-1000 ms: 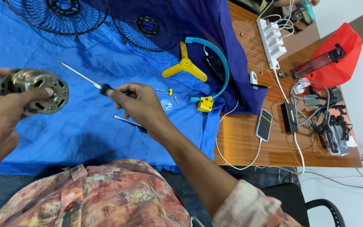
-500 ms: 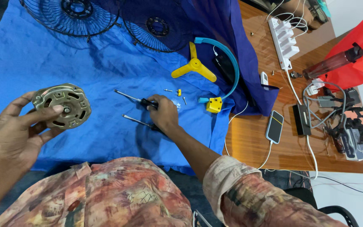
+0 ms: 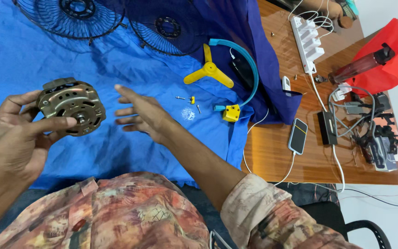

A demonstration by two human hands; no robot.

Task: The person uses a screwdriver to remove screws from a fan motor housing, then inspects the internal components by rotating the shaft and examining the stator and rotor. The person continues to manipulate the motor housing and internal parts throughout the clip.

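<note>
Left hand: raised over the blue cloth, fingers curled around a bronze-coloured fan motor, thumb and forefinger pressing its perforated face near the central shaft.
Fan motor: round and drum-shaped, flat face turned toward the camera, held clear of the cloth; its shaft axis points roughly up at the viewer.
Right hand: just right of the motor, apart from it, fingers spread flat and stretched leftward, holding nothing; the fingertips point at the motor and are the nearest free part to it.
Key relation: the motor lies to the left of the open right hand, a small gap between them; the left hand already has it.
Loose screws: small metal pieces on the cloth, just right of the right hand.
Yellow fan blade: three-bladed, lying flat further right.
Fan grilles: two dark wire guards at the cloth's far edge.
Bench: wooden, at the right, carrying a phone, a white power strip and a tangle of cables.
</note>
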